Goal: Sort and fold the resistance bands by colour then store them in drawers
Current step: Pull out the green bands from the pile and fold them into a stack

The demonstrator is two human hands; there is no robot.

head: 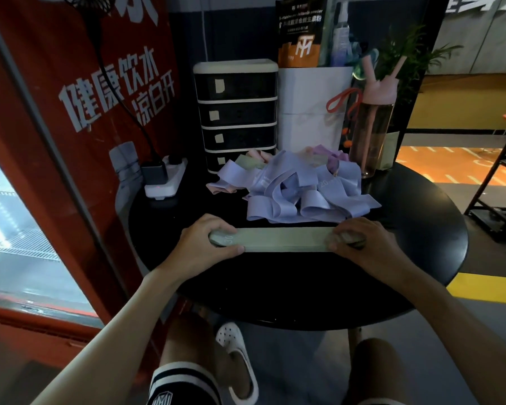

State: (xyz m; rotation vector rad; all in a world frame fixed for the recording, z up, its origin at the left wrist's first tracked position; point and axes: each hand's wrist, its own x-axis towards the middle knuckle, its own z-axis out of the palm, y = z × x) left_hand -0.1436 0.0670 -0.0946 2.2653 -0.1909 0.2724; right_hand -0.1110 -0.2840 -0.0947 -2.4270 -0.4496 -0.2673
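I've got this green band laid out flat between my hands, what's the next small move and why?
Probably fold it in half, bringing the left hand over to the right hand. The green band lies straight and flat on the black table, gripped at both ends and not yet folded.

Dim light overall. Reference: round black tabletop (406, 273).

Left of tabletop: red wall panel (41, 118) with large white Chinese lettering. At the panel's lower left is a glass pane (15, 229), bright and washed out.

Behind tabletop: dark blue-grey wall (234, 30). A green plant (403, 51) stands behind the right rear edge.

Below and right of tabletop: grey floor (304, 361) with a yellow stripe (488, 287).

Farther right, beyond tabletop: orange floor (450, 168) with white markings, brightly lit. A black metal rack (497, 197) stands near it.
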